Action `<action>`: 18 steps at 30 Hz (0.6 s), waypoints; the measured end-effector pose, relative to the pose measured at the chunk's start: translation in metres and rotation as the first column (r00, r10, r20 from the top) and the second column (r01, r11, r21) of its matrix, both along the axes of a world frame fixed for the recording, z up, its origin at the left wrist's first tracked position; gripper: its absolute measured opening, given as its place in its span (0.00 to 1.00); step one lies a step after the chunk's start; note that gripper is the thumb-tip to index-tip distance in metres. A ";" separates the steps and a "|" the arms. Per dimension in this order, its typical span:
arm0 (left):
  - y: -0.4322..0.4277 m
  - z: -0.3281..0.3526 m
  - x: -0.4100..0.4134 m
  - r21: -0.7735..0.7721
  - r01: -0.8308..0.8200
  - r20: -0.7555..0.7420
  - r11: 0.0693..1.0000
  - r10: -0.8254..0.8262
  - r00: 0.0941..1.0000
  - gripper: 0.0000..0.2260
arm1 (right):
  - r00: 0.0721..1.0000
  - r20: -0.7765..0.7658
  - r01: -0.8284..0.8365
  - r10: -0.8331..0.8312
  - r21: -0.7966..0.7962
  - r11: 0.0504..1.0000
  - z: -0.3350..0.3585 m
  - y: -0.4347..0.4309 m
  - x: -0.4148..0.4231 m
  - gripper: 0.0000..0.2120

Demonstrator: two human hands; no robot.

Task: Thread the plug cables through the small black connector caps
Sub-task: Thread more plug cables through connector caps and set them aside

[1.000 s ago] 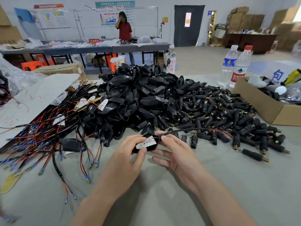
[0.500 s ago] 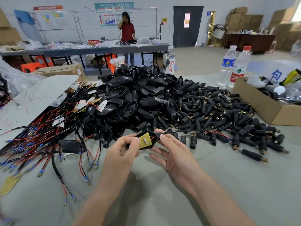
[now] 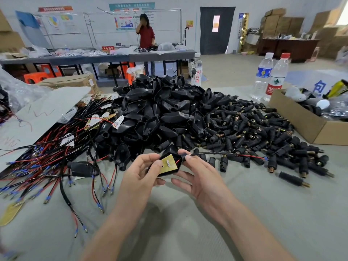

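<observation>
As the work stands: one cable (image 3: 222, 153) passes through the narrow end of the cap (image 3: 178, 159), which is held just above the table (image 3: 188, 232). Its small yellow board (image 3: 167, 163) lies in the cap's open side, so I judge this piece threaded or very nearly seated.
Left hand (image 3: 139, 172): the fingers curl round the wide end of the cap and the thumb lies by the board.
Right hand (image 3: 199, 174): thumb and forefinger pinch the cap's narrow end, just where the cable leaves it. The other fingers are spread loose beneath.
Cable's far end: it reaches off to the right over the loose plugs (image 3: 263, 132), with a red wire and a blue tip showing.
Left to do: nearly all of it, by my reckoning. A tall heap of caps (image 3: 165, 110) sits behind the hands and a tangle of cables (image 3: 47, 157) lies to the left.
Possible finished piece: one cap (image 3: 81, 167) lies among those cables. I cannot tell whether it is threaded.
Open box (image 3: 301, 121): at the right, it holds dark pieces, something white and clear plastic. What these are I cannot tell.
Closed box (image 3: 71, 81): at the back left, its contents are hidden.
Bottles (image 3: 262, 76): two stand capped just beside the open box.
</observation>
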State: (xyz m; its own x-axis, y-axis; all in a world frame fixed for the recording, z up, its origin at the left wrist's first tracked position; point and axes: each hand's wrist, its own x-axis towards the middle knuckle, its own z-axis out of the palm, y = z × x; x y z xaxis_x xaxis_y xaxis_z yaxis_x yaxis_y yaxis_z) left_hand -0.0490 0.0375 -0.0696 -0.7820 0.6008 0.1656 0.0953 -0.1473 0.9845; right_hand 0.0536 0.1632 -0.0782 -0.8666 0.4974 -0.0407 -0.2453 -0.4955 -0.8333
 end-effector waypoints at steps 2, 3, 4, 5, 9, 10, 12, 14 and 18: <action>0.002 -0.002 0.001 -0.001 -0.009 -0.023 1.000 0.009 1.000 0.05 | 1.000 -0.008 0.017 -0.017 -0.001 1.000 -0.002 -0.003 -0.001 0.12; 0.003 -0.003 0.001 -0.003 -0.007 -0.032 1.000 0.007 0.999 0.06 | 1.000 -0.007 0.030 -0.030 0.022 0.999 -0.003 -0.004 -0.002 0.13; 0.003 -0.005 0.002 -0.005 -0.003 -0.034 1.000 0.003 0.999 0.06 | 0.999 0.005 0.048 -0.048 0.063 0.997 -0.005 -0.006 -0.003 0.13; 0.004 -0.005 0.003 -0.005 0.003 -0.032 1.000 -0.004 0.999 0.06 | 0.997 0.020 0.071 -0.073 0.110 0.991 -0.007 -0.007 -0.004 0.13; 0.004 -0.005 0.001 0.015 0.052 -0.010 0.999 -0.052 0.999 0.06 | 0.990 0.037 0.125 -0.132 0.159 0.979 -0.008 -0.007 -0.005 0.10; 0.004 -0.005 0.001 0.024 0.074 -0.004 0.997 -0.073 0.997 0.07 | 0.991 0.033 0.126 -0.132 0.151 0.981 -0.007 -0.006 -0.005 0.10; 0.001 -0.004 -0.001 0.042 0.119 0.019 0.992 -0.119 0.993 0.08 | 0.992 0.023 0.122 -0.126 0.134 0.983 -0.006 -0.005 -0.004 0.10; -0.001 -0.004 -0.002 0.046 0.158 0.031 0.986 -0.159 0.987 0.09 | 0.992 0.022 0.121 -0.124 0.122 0.985 -0.006 -0.005 -0.003 0.10; -0.005 -0.004 -0.004 0.032 0.184 0.018 0.982 -0.184 0.983 0.12 | 0.994 0.009 0.111 -0.112 0.085 0.990 -0.006 -0.004 -0.003 0.10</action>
State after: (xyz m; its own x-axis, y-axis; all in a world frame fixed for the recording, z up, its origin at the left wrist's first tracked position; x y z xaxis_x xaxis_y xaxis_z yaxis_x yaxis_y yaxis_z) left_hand -0.0531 0.0330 -0.0731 -0.6620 0.7298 0.1709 0.0435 -0.1902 0.9808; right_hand 0.0510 0.1589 -0.0845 -0.8051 0.5931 -0.0059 -0.2837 -0.3938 -0.8743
